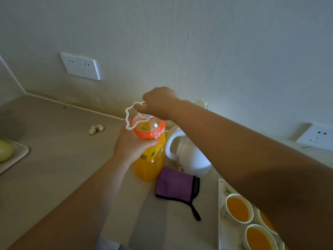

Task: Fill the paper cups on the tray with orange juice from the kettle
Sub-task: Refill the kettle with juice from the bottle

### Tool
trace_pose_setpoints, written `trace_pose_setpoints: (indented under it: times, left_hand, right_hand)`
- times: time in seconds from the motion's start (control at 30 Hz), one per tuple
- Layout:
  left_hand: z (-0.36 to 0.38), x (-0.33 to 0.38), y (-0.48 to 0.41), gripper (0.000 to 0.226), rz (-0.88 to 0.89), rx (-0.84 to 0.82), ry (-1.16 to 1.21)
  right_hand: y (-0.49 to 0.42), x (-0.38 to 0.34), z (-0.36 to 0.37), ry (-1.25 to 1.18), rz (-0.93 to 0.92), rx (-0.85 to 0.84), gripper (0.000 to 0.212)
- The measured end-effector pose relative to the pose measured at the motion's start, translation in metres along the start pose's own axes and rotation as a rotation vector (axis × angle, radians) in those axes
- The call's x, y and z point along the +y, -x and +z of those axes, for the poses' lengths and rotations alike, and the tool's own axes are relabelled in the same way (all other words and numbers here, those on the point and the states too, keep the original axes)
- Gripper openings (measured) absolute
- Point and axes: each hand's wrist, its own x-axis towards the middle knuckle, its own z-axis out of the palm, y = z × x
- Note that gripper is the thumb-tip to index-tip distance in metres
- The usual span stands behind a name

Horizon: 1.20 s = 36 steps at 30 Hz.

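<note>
An orange juice bottle (151,159) with an orange label stands upright on the counter. My left hand (131,145) grips its upper body below the white carry loop (128,116). My right hand (158,103) is curled over the bottle's cap from above; the cap itself is mostly hidden. Just right of the bottle stands the white kettle (189,156). At the lower right, a white tray (220,204) holds paper cups (237,210) filled with orange juice; my right forearm covers part of the tray.
A purple cloth (176,186) lies in front of the kettle. A crumpled scrap (95,129) sits near the back wall. Another tray (16,156) with a yellowish fruit (5,150) is at the far left. Wall sockets (81,66) are above the counter.
</note>
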Motion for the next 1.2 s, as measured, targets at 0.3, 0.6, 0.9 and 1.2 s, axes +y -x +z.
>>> trace_pose_setpoints:
  times: [0.3,0.6,0.9,1.2]
  left_hand:
    - [0.001,-0.002,0.001,0.079,-0.012,-0.003,0.024]
    - [0.006,-0.006,0.000,0.083,-0.058,0.062,-0.003]
    - [0.010,-0.016,-0.002,0.089,-0.110,0.094,-0.055]
    - [0.011,-0.014,-0.001,0.094,-0.106,0.126,-0.045]
  right_hand:
    - [0.003,0.014,-0.013,-0.170,-0.190,-0.196,0.040]
    - [0.009,-0.003,-0.009,-0.008,0.063,0.037,0.062]
    - [0.004,-0.005,-0.020,-0.041,-0.056,-0.168,0.048]
    - [0.010,0.000,-0.031,-0.113,-0.144,-0.267,0.042]
